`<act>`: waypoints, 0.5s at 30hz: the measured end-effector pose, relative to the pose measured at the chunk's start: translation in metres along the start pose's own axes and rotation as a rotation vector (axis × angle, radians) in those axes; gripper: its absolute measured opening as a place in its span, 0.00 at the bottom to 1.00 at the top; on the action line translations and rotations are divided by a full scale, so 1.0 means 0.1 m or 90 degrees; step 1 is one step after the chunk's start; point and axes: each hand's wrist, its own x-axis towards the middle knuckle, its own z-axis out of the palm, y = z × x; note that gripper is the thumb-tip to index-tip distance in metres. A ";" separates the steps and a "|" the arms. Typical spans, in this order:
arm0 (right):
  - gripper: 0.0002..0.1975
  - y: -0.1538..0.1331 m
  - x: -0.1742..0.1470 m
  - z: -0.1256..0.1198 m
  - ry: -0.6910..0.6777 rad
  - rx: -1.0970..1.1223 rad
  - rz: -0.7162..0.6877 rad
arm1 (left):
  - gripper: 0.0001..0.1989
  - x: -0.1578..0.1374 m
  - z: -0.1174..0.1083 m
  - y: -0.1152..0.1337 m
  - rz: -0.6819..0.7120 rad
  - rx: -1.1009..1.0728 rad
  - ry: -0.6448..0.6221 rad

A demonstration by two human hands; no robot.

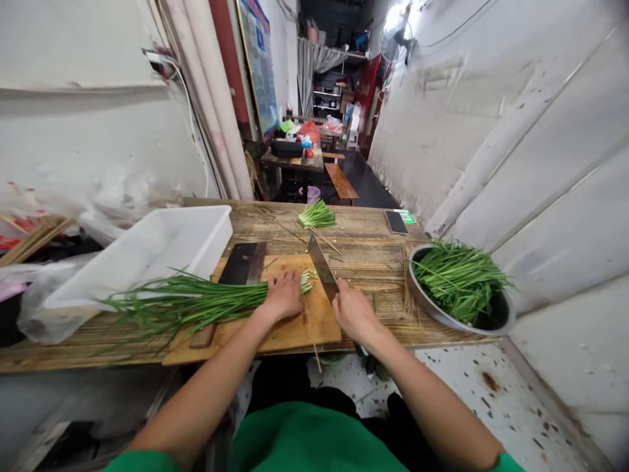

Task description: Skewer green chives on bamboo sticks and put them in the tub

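My left hand (285, 295) presses down on a long bunch of garlic chives (216, 298), fingers curled over it near the pale cut ends. The bunch lies across a wooden cutting board (295, 331), its green tips trailing left past the board's edge. In my right hand (354, 311) is a cleaver (323, 265), gripped by the handle, its blade upright just right of the stalk ends. A second cleaver (243, 262) lies flat behind the bunch, partly covered by it, its wooden handle (202, 335) showing in front. A thin stick (313, 334) crosses the board near my left hand.
A short bundle of chives (317, 214) lies at the table's (368, 255) far edge, near a phone (396, 222). On the right a metal basin (494, 326) holds more greens. A white plastic tray (196, 229) stands left, beside plastic bags (54, 314) and skewers (37, 239).
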 end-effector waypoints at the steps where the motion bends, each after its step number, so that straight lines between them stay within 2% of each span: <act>1: 0.11 -0.03 0.00 -0.01 -0.007 0.001 -0.004 | 0.39 0.00 -0.01 -0.03 0.002 -0.021 -0.034; 4: 0.10 -0.07 -0.01 -0.01 -0.027 0.000 -0.004 | 0.47 0.00 -0.06 -0.15 0.058 -0.071 -0.109; 7: 0.09 -0.07 -0.04 0.02 -0.040 -0.008 -0.005 | 0.43 0.02 -0.07 -0.26 0.131 -0.120 -0.121; 11: 0.09 -0.07 -0.08 0.07 -0.048 -0.014 -0.004 | 0.30 -0.01 0.03 -0.25 0.106 -0.134 0.011; 15: 0.10 -0.10 -0.13 0.11 -0.064 -0.001 -0.014 | 0.25 -0.09 0.15 -0.12 0.041 -0.096 0.105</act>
